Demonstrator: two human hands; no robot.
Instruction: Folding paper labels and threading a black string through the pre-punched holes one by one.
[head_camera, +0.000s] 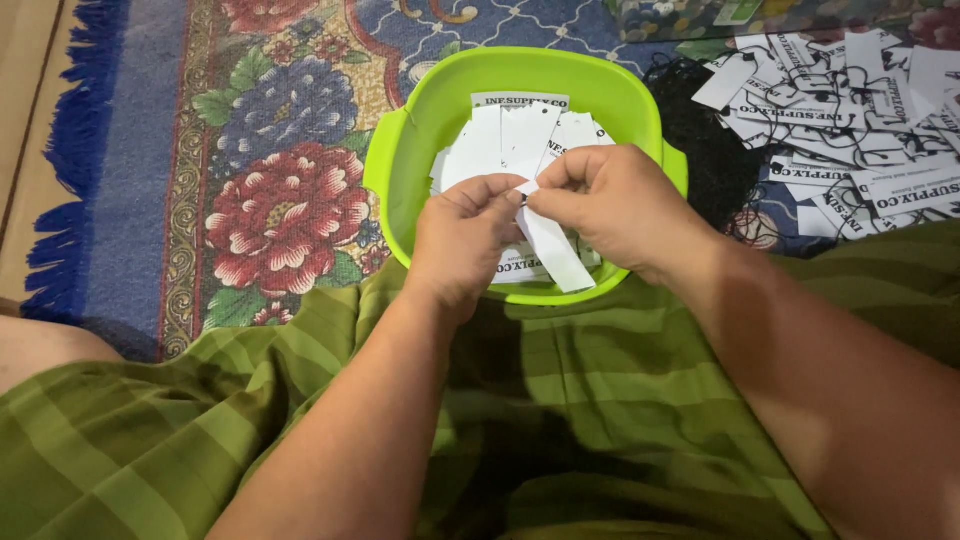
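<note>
Both hands met over the front rim of the green tub (400, 150). The left hand (462, 240) and right hand (615, 205) each pinched the top end of 1 white tag (555, 255), fingers narrow and closed on it; the fingertips hid that end, so whether anything else was held there could not be told. The tag hung slanting down across the tub's near edge. More tags (510, 135) lay inside the tub, partly covered by the hands. A loose heap of tags (850, 110) lay on the rug (280, 150) to the right, cut off by the frame edge, beside a dark tangle of string (700, 140) too dim to make out clearly. A green striped cloth (560, 400) covered the lap.
</note>
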